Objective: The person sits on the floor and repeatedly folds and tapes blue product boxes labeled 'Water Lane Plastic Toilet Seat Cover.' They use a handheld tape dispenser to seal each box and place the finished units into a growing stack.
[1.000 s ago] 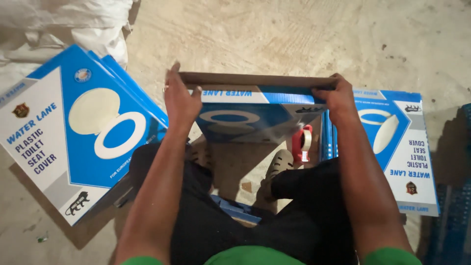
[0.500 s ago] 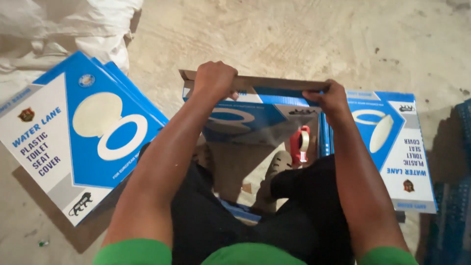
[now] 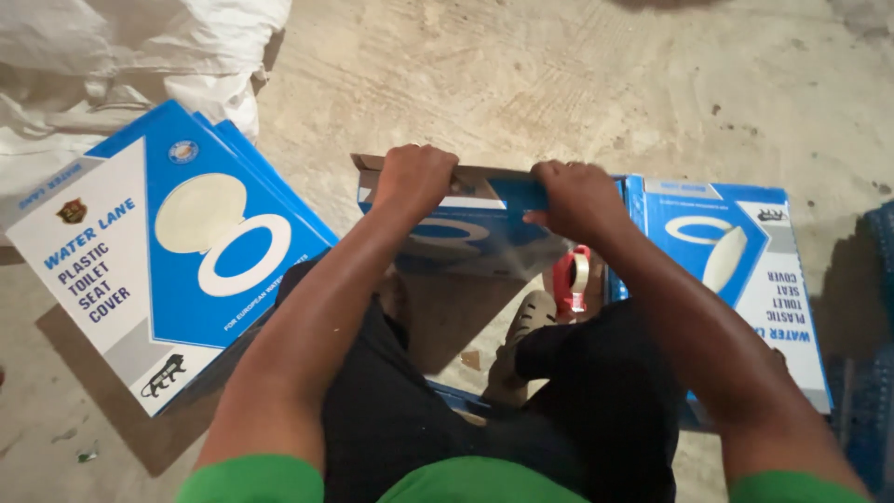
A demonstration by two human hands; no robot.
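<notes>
A blue and white flat cardboard box (image 3: 466, 247) stands on edge in front of my knees, its brown top flap along the upper edge. My left hand (image 3: 414, 177) grips that top edge near the left corner. My right hand (image 3: 577, 196) grips the same edge toward the right, fingers curled over the flap. Just below my right hand, a red tape dispenser (image 3: 573, 279) with clear tape rests beside my foot.
A stack of flat blue and white boxes (image 3: 168, 251) lies on the concrete floor to my left. Another such box (image 3: 745, 270) lies to my right. White sacks (image 3: 121, 56) sit at the top left. A blue woven thing (image 3: 871, 373) shows at the right edge.
Both hands slid inward along the box's top edge; the right hand moved from the right corner toward the middle. The flap is pressed down further.
</notes>
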